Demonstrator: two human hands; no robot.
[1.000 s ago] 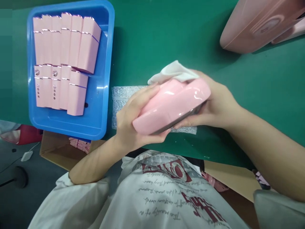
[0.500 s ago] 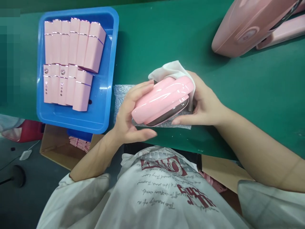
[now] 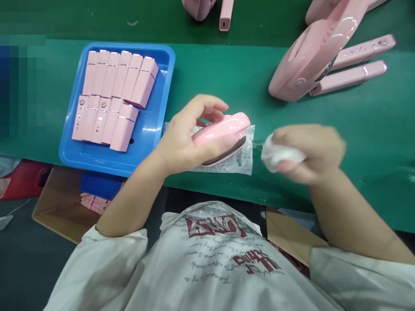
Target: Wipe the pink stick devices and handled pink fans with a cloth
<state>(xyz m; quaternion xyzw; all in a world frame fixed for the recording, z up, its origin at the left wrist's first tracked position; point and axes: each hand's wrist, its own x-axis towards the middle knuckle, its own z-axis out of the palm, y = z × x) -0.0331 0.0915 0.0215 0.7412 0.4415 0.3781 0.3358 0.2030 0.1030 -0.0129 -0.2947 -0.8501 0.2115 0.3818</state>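
Note:
My left hand (image 3: pixel 184 134) is closed around a glossy pink plastic housing (image 3: pixel 227 126) with a dark strip along its lower side. Beneath it lies a clear bubble-wrap sheet (image 3: pixel 244 162) on the green table. To the right, my right hand (image 3: pixel 311 151) is curled around a bunched white cloth (image 3: pixel 277 153), apart from the housing. Both the hand and the cloth are smeared by motion.
Left, a blue tray (image 3: pixel 66 147) holds two rows of pink handle-like parts (image 3: pixel 112 73). A large pink device (image 3: pixel 301 65) and pink bars (image 3: pixel 353 80) lie at the upper right. Below the table edge stands a cardboard box (image 3: pixel 58 207).
My right hand has pulled away to the right with the white cloth, which is now crumpled and off the housing. The view has shifted, showing more of the table's far side.

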